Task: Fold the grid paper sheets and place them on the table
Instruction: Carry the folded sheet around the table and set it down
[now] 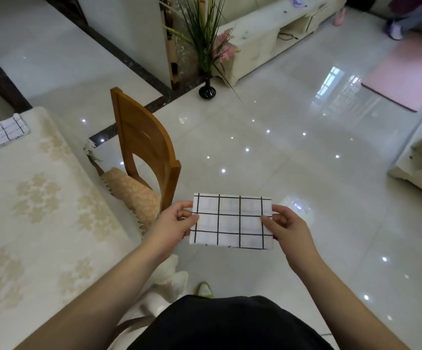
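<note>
A folded white sheet with a black grid (231, 222) hangs in the air over the glossy floor, in front of me. My left hand (173, 223) pinches its left edge and my right hand (287, 227) pinches its right edge, thumbs on top. Another folded grid sheet (0, 135) lies on the table (40, 210) at the far left, well away from both hands.
The table carries a cream floral cloth. A wooden chair (144, 145) with a cushion stands at its right side, between the table and my hands. A black vase with grasses (207, 90) stands on the floor beyond, a pink mat (404, 72) at the right.
</note>
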{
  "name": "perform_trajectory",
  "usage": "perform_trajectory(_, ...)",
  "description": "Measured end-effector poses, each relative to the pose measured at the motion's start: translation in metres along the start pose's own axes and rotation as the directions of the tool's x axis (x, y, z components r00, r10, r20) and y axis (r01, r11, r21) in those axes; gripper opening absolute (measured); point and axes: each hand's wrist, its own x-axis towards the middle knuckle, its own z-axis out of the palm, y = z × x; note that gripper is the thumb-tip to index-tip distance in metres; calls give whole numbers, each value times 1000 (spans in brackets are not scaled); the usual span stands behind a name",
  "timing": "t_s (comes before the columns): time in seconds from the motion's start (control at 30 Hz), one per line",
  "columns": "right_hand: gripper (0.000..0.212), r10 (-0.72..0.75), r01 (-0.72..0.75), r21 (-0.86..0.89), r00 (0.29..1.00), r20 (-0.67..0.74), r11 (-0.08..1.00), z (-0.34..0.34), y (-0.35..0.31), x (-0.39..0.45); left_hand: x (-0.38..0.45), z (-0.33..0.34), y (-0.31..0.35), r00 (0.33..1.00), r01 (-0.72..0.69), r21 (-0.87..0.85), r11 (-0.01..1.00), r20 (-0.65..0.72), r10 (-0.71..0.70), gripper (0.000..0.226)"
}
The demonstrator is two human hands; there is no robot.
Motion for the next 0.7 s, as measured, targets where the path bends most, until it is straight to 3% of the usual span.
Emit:
perform_trajectory(0.4,23,-42,42,2,994,104,999,6,-68,155,111,7,78,998,-7,-21,1000,-62,6,33)
perform_trajectory(0.7,21,-44,59,-51,966,254,997,3,-133,305,217,30,146,975,51,-80,996,-213,-67,31)
